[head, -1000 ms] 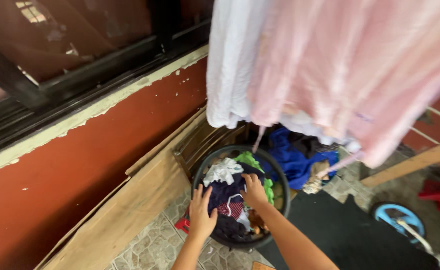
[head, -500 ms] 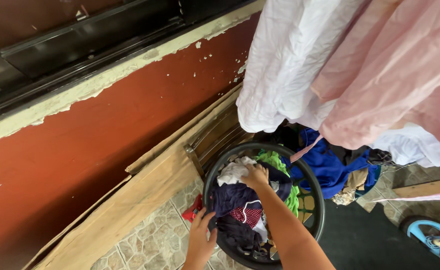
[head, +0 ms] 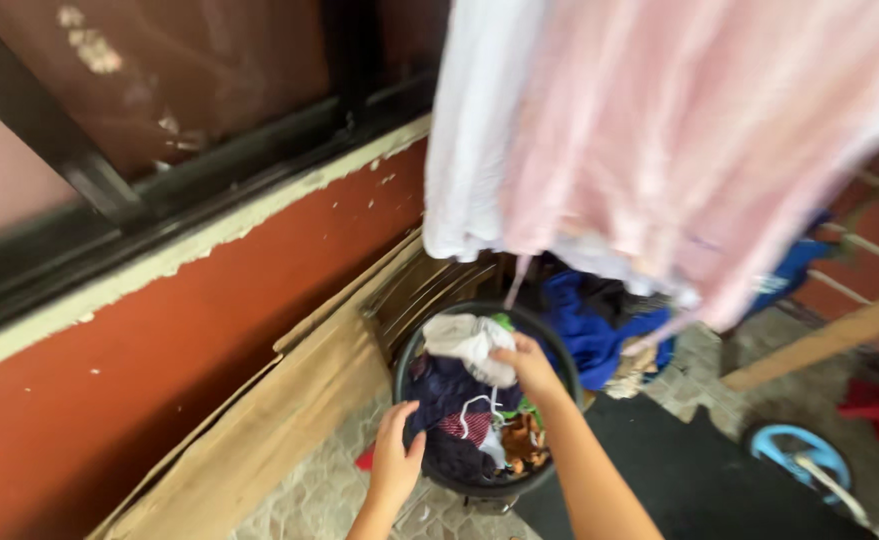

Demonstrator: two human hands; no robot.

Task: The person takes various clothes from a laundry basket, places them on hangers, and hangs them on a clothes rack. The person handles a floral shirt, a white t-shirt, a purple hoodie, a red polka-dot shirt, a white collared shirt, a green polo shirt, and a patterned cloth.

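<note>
Right hand pinching white garment above dark basket; left hand spread at rim.

No packages, labels, signs or screens show anywhere here.

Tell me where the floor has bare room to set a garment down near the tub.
The dark mat right of the black tub looks bare, and so does the tiled strip between tub and board. The tub is packed with clothes; the blue pile crowds behind it.
</note>
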